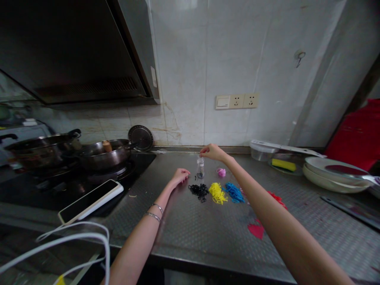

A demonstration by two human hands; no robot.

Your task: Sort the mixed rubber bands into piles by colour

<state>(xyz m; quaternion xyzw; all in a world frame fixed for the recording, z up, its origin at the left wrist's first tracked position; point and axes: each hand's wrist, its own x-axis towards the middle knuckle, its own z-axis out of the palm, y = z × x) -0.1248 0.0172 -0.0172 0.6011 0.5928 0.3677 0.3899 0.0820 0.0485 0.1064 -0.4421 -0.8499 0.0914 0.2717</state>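
A small clear container point(200, 168), a bottle or bag, stands near the back of the metal counter with a few black bands at its bottom. My right hand point(212, 151) is over its top, fingertips pinched together at the rim; what they hold is too small to tell. Left of the container, my left hand point(180, 176) rests low at the counter, fingers loosely extended and nothing seen in them. Close by lie piles of thin bands: black point(199, 191), yellow point(218, 193) and blue point(234, 192). A pink bundle point(221, 172) sits behind them.
Red bands point(277, 200) and a red piece point(256, 230) lie partly behind my right forearm. Pans point(103, 156) stand on the stove at left, near a white-edged device point(90, 201) with cables. Bowls point(335, 174), a yellow sponge point(283, 165) and a knife point(350, 211) are at right.
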